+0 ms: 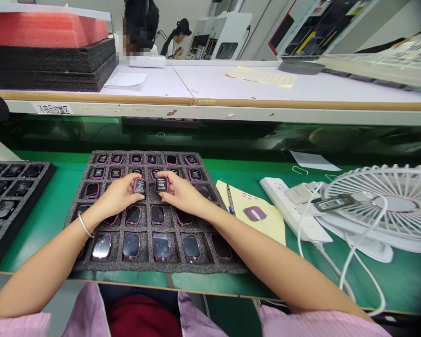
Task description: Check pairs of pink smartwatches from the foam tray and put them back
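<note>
While hands (121,193) (183,193) each pinch glossy rounded-square watch (140,186) (162,184), grainy grey foam tray (133,266) lies beneath.

Wearer: Pink-Clad, One Bangle

From my remote post I log the following. Left hand (124,191) and right hand (179,192): bare; forearms (52,257) likewise uncovered. Bangle (83,226): one, slender, silver-toned, at the left wrist. Left sleeve (21,324) and right sleeve (319,324): pink-lilac, finely striped, both ending near the elbow. Front panels (85,311): same striped pink-lilac, parted, with pale edging (104,309). Between them I record dark red cloth (143,317), with a blue-black section (136,290) beyond it.
</note>
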Demonstrator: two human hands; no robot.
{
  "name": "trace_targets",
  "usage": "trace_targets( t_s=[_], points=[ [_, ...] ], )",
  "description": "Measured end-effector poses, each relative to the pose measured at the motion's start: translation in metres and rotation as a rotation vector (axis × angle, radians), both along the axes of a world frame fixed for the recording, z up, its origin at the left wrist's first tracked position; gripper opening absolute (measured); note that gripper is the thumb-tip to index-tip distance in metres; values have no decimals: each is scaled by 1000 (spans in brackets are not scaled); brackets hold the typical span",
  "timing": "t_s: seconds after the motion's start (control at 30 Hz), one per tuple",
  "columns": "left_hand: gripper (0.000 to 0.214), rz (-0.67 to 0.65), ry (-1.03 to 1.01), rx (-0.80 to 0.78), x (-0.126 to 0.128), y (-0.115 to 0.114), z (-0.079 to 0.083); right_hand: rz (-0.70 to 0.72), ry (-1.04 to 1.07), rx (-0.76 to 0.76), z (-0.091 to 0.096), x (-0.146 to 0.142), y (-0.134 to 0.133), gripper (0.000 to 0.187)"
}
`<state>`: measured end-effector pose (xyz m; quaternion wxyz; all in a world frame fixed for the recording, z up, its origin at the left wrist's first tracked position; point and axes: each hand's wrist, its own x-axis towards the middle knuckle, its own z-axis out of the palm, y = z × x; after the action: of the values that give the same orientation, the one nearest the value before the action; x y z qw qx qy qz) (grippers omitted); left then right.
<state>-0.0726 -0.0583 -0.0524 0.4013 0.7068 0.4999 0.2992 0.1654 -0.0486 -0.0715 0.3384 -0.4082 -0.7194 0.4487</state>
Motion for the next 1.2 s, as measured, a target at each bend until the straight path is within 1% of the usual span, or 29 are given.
trace_targets(
  t_s=[0.07, 0.1, 0.13, 0.2, 0.27, 0.33, 0.37, 0.43, 0.47, 0.53, 0.6, 0.67, 0.77, 0.87, 0.93, 1.0, 1.03, 1.07, 1.1, 1.13, 1.17, 1.2],
  points=[
    [49, 2, 232, 177, -1, 2, -4, -18, -279, 241, -2, 0, 6, 48],
    [49, 1, 333, 237, -1, 2, -6, -12, -383, 324, -3, -1, 8, 47],
    [49, -1, 426, 276, 0, 2, -7, 4, -462, 374, -3, -2, 9, 46],
    [55, -7, 600, 312, 1, -1, -7, 45, -567, 406, -2, -2, 11, 48],
    [63, -3, 737, 349, 3, -5, -2, 60, -618, 420, 5, 5, 13, 55],
    [65, -12, 805, 393, 9, -9, 7, 8, -644, 454, 18, 19, 14, 59],
    [63, -32, 816, 410, 14, -10, 13, -52, -669, 469, 26, 29, 14, 55],
    [50, -107, 814, 422, 29, -8, 24, -181, -780, 447, 42, 50, 14, 38],
    [43, -153, 813, 414, 39, -6, 29, -231, -878, 401, 49, 59, 14, 31],
    [35, -228, 823, 394, 63, 0, 34, -253, -1102, 268, 57, 71, 11, 31],
    [33, -256, 822, 358, 88, 7, 33, -222, -1255, 161, 56, 76, 6, 34],
    [29, -261, 801, 330, 108, 11, 28, -188, -1288, 132, 48, 75, 0, 31],
    [27, -239, 727, 284, 123, 15, 19, -180, -1233, 160, 34, 72, -8, 21],
    [22, -226, 606, 228, 125, 16, 16, -205, -1171, 168, 28, 72, -11, 13],
    [13, -250, 494, 194, 121, 15, 19, -220, -1142, 155, 29, 74, -11, 9],
    [12, -271, 363, 161, 115, 13, 26, -247, -1120, 154, 33, 76, -9, 7],
    [11, -271, 299, 144, 111, 12, 31, -261, -1048, 158, 36, 76, -8, 7],
    [10, -270, 246, 128, 105, 12, 36, -264, -912, 152, 37, 75, -7, 7],
    [9, -260, 180, 93, 98, 12, 41, -248, -716, 122, 39, 73, -5, 8],
    [7, -242, 107, 43, 90, 12, 46, -215, -477, 61, 39, 69, -4, 10],
    [8, -207, 9, -32, 81, 12, 50, -172, -224, -32, 38, 64, -2, 15],
    [12, -126, -166, -159, 71, 13, 53, -125, 11, -147, 37, 56, -1, 22]
  ],
)
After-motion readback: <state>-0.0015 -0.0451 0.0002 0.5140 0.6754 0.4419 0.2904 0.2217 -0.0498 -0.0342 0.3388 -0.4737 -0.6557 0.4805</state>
